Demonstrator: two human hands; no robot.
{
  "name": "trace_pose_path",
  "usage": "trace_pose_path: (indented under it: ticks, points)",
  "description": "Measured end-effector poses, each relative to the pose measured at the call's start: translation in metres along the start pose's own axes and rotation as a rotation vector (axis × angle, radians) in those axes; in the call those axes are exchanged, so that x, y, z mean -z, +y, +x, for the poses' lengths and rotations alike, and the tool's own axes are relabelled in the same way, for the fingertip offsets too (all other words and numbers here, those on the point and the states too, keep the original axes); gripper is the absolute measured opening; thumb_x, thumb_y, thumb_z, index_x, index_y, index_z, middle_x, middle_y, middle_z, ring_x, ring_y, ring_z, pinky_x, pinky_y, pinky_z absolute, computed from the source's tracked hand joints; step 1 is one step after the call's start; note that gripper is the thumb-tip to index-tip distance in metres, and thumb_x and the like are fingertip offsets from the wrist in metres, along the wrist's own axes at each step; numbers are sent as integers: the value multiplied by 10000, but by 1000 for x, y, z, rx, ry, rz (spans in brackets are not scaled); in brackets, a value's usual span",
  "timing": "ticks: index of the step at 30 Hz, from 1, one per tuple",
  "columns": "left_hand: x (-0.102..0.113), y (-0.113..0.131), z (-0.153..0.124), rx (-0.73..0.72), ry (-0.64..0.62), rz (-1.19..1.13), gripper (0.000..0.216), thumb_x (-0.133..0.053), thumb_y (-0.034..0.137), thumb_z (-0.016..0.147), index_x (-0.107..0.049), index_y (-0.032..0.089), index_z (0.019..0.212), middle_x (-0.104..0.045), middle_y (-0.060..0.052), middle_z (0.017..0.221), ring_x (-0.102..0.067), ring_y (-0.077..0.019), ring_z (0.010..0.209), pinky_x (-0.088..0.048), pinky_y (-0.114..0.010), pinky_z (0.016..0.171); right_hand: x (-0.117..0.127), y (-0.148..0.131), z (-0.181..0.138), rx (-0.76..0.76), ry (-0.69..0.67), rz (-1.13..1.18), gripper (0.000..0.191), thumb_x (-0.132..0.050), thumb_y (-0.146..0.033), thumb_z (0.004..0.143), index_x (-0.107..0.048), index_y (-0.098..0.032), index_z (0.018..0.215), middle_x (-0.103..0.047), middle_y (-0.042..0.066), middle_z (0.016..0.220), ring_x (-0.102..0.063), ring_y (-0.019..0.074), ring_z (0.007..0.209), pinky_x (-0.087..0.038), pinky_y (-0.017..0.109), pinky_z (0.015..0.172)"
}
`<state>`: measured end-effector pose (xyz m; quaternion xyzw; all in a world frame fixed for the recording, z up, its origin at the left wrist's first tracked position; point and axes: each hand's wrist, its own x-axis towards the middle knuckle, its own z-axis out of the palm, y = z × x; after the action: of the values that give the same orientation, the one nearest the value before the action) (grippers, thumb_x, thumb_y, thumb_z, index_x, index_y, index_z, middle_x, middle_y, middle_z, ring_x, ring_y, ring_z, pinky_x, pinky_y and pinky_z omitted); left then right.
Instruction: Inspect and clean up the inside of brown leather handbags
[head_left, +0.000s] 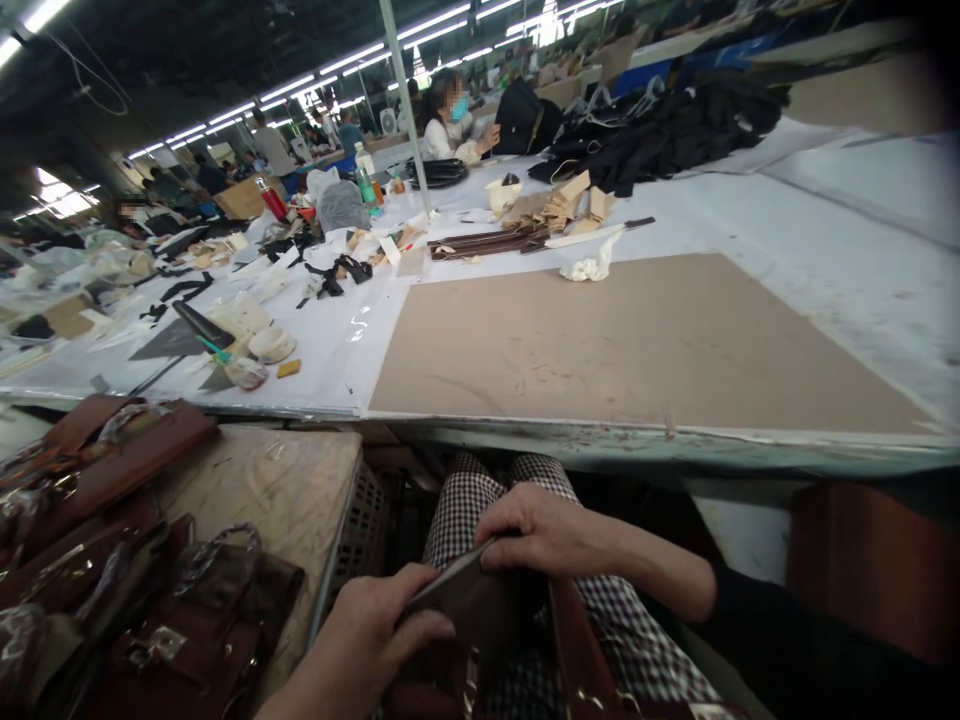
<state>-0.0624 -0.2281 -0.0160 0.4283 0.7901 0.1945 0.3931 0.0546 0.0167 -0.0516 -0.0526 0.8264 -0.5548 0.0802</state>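
Observation:
A brown handbag (480,612) with a dark olive-brown panel lies across my lap, on black-and-white checked cloth. Pinched at the left end of the panel's upper edge is my left hand (382,622), its thumb lying on the near face. My right hand (529,535) grips the same edge farther right, with thumb and fingers closed over it. A reddish-brown strap (581,645) hangs below my right wrist. Metal fittings show at the bottom of the view, where the lower part of the bag is cut off.
Several finished-looking brown handbags (157,640) crowd a board (262,480) at my left, over a plastic crate (358,540). Ahead is a white worktable (330,380) with a tan sheet (600,350), glue pots (271,344), brown strips (487,243) and black fabric (675,135). A co-worker (454,120) sits across.

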Motion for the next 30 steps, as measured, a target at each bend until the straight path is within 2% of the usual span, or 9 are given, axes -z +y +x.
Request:
trace_pose_path:
  ticks: [4, 8, 12, 15, 18, 20, 23, 26, 30]
  points:
    - [-2, -7, -1, -49, 1, 44, 243, -545, 399, 993, -702, 214, 982, -690, 18, 823, -638, -154, 766, -361, -226, 662, 1, 3, 10, -4, -91, 50, 212, -674, -323, 876, -804, -181, 967, -659, -14, 715, -578, 145, 675, -396, 220, 614]
    - [0, -11, -1, -75, -18, -32, 279, -542, 417, 993, -682, 196, 896, -611, 39, 752, -568, -127, 712, -342, -220, 636, 2, 9, 19, -26, -151, 118, 243, -679, -359, 869, -803, -169, 957, -620, -23, 683, -536, 137, 646, -384, 222, 597]
    - [1, -18, 4, -24, -8, -117, 318, -542, 447, 988, -681, 182, 878, -595, 39, 741, -542, -129, 712, -350, -213, 617, 1, 11, 21, -25, -121, 80, 230, -668, -357, 890, -798, -178, 954, -620, -24, 687, -531, 132, 644, -375, 222, 600]
    - [2, -14, 6, 52, -12, 24, 301, -530, 429, 998, -662, 192, 867, -638, 25, 737, -581, -149, 687, -342, -231, 583, 0, 9, 19, -46, -66, 21, 224, -705, -386, 882, -793, -190, 940, -647, -21, 707, -560, 139, 662, -374, 224, 603]
    - [-2, -3, 2, 120, 120, 373, 178, -607, 374, 960, -685, 214, 977, -728, -31, 854, -670, -243, 808, -409, -282, 668, -3, 7, 18, -68, -21, -11, 199, -792, -369, 815, -790, -204, 926, -676, -28, 732, -599, 146, 696, -384, 222, 616]
    - [-10, 4, -2, 46, 265, 493, 233, -641, 318, 932, -660, 245, 1152, -746, -63, 1011, -684, -293, 938, -463, -333, 773, -6, 3, 17, -66, 13, -30, 133, -790, -288, 811, -780, -209, 918, -699, -30, 766, -621, 146, 720, -399, 219, 639]
    - [-27, 9, -4, -96, 403, 400, 246, -572, 289, 974, -605, 276, 1217, -729, -60, 1139, -695, -252, 981, -510, -319, 836, -10, -3, 12, -50, 67, -54, 100, -742, -196, 827, -740, -212, 925, -703, -34, 794, -625, 142, 727, -414, 218, 651]
    - [-40, 9, 0, -125, 504, 314, 140, -497, 286, 1022, -615, 265, 1096, -719, -56, 1216, -708, -222, 1021, -528, -298, 893, -14, -6, 5, -18, 139, -73, 177, -738, -161, 818, -683, -209, 979, -703, -27, 864, -633, 150, 778, -433, 228, 690]
    - [-47, 4, 5, -173, 602, 342, 122, -509, 251, 1020, -617, 263, 1074, -719, -50, 1248, -714, -212, 1077, -544, -276, 900, -18, -4, -3, 46, 216, -114, 202, -724, -166, 851, -647, -218, 1030, -707, -8, 969, -642, 165, 879, -452, 247, 776]
